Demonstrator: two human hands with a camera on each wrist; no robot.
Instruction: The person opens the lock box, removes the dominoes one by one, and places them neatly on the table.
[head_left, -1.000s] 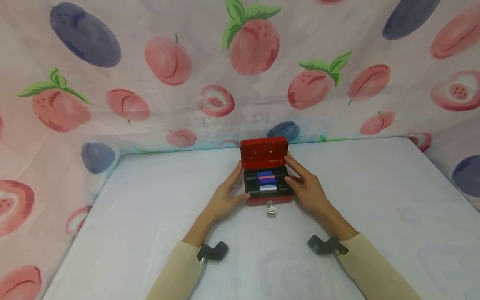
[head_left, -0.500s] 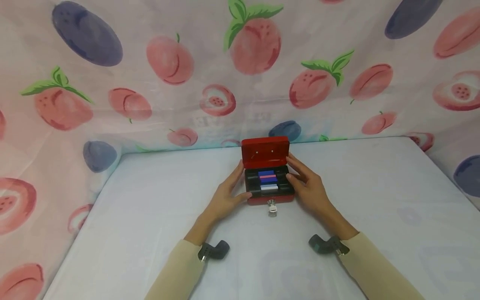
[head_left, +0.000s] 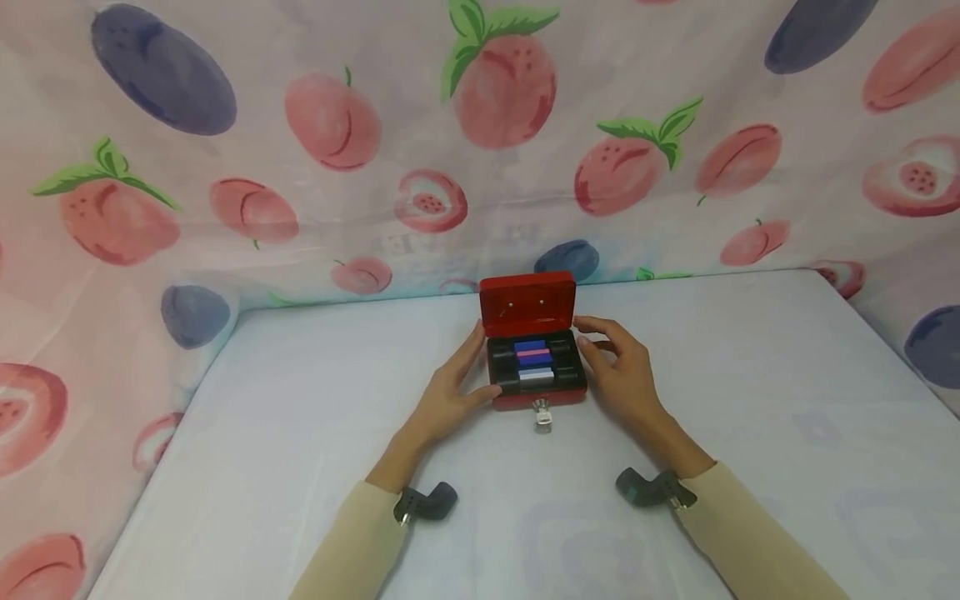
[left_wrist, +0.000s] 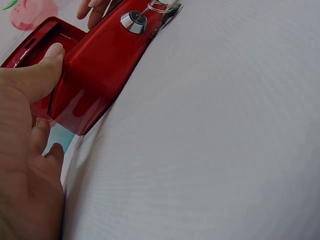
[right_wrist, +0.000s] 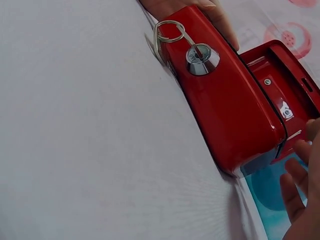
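A small red cash box stands on the white tabletop, its lid raised at the back. Inside, a black tray carries a blue-and-pink block and a whitish block. A key with a ring sits in the silver lock on the front wall. My left hand grips the box's left end, thumb over the front corner and fingers along the side towards the back. Just right of the box, my right hand has its fingers loosely bent, holding nothing.
White cloth covers the table. A fruit-patterned curtain hangs right behind the box and along both sides. Dark wrist cameras are strapped at the cuffs of both beige sleeves.
My right hand has let go of the box's right side and drawn slightly away to the right. The left hand keeps its hold, and the box has stayed in place with its lid up.
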